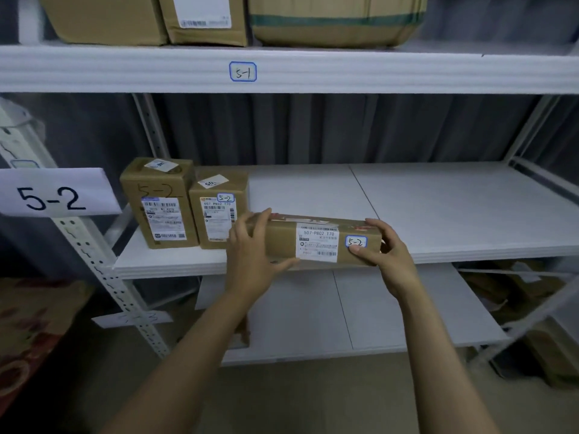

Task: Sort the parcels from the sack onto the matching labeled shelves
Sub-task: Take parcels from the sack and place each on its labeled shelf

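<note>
A long brown parcel (316,242) with a white label and a "5-2" sticker sits at the front edge of the middle white shelf (438,208). My left hand (250,252) grips its left end, fingers over the top and thumb underneath. My right hand (385,249) grips its right end, thumb on the front face beside the sticker. A paper sign reading "5-2" (53,194) hangs on the left upright. Two upright boxes, both marked 5-2, stand to the left on the same shelf: a taller box (161,203) and a shorter box (217,211).
The shelf above carries a "5-1" tag (242,71) and several large cardboard boxes (206,18). A lower white shelf (360,311) lies beneath, with brown cardboard (545,349) at the lower right. The perforated upright (103,270) slants at the left.
</note>
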